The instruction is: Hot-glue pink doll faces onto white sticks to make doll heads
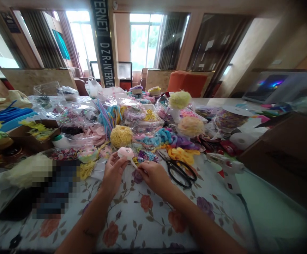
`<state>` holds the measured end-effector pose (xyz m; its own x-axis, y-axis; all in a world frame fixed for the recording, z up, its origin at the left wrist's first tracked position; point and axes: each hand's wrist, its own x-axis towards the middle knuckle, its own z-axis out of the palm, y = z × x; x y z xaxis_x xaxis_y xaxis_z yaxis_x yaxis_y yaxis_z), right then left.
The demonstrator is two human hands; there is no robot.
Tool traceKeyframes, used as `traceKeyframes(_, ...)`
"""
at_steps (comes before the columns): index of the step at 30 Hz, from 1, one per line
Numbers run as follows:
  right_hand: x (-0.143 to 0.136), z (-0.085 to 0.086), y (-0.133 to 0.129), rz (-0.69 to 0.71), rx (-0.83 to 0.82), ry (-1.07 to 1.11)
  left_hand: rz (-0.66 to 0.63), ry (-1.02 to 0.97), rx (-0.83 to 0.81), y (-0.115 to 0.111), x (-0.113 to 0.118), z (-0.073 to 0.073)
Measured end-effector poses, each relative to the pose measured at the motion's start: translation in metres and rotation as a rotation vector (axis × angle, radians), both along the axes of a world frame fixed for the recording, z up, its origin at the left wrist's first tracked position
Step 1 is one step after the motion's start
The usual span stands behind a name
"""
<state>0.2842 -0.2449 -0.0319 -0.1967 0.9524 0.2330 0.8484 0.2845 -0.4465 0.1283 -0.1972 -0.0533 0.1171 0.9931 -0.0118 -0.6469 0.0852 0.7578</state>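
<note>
Near the middle of the table, a small pale pink doll-like piece [126,152] with a face on it is held in my left hand [114,173], the fingers closed round its lower left side. A thin pale strip [133,163] runs from the piece down to my right hand [150,173], whose fingers are pinched on its end. Just beyond the hands are a fluffy yellow ball [121,136] and a patch of small coloured beads or rings [146,156]. Black-handled scissors [181,173] lie to the right of my right hand.
A white glue gun [229,173] with a cord lies at the right, beside a large cardboard box [283,151]. Yarn, pipe cleaners [111,116] and plastic bags crowd the far side of the flowered tablecloth [132,218]. A pale fluffy ball [31,169] sits left, by a pixelated dark object [58,187].
</note>
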Motion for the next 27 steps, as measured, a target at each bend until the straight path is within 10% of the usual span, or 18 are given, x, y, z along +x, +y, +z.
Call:
traceKeyframes(10, 0.021, 0.001, 0.000, -0.037, -0.135, 0.030, -0.040, -0.185, -0.188, 0.006, -0.005, 0.007)
traceKeyframes(18, -0.003, 0.009, 0.004, -0.122, -0.031, 0.737, -0.228, -0.065, -0.020, -0.006, 0.001, 0.001)
traceKeyframes(27, -0.021, -0.016, -0.012, -0.080, -0.093, 1.061, -0.252, 0.067, 0.085, -0.014, 0.004, 0.003)
